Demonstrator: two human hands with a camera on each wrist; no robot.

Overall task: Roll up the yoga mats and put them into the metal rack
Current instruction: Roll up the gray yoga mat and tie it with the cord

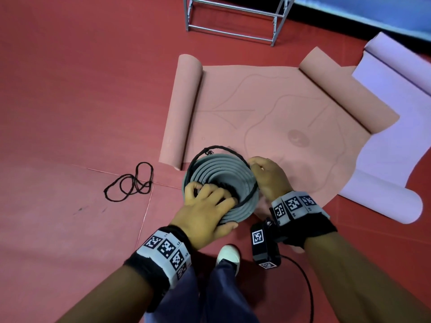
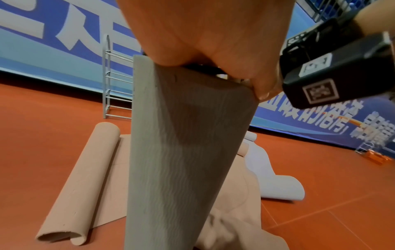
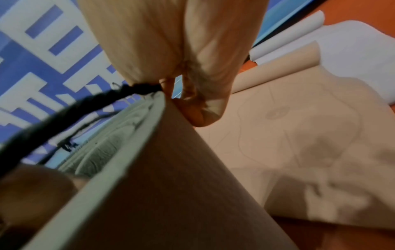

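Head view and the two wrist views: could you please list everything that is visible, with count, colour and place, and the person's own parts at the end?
Rolled mat: 1, grey, standing on end between the hands.
Cord loop: 1, black, around the rolled mat's top end.
Pink mat: 1, flat on the floor, both ends curled.
Lilac mat: 1, partly under the pink mat, far right.
Loose cord: 1, black, coiled on the floor, left of the rolled mat.
Metal rack: 1, silver, far end of the floor.
Floor: red.
Banner: blue with white lettering, behind the rack.
Shoe: 1, white.
Left hand: on the roll's top end.
Right hand: pinches the cord loop.
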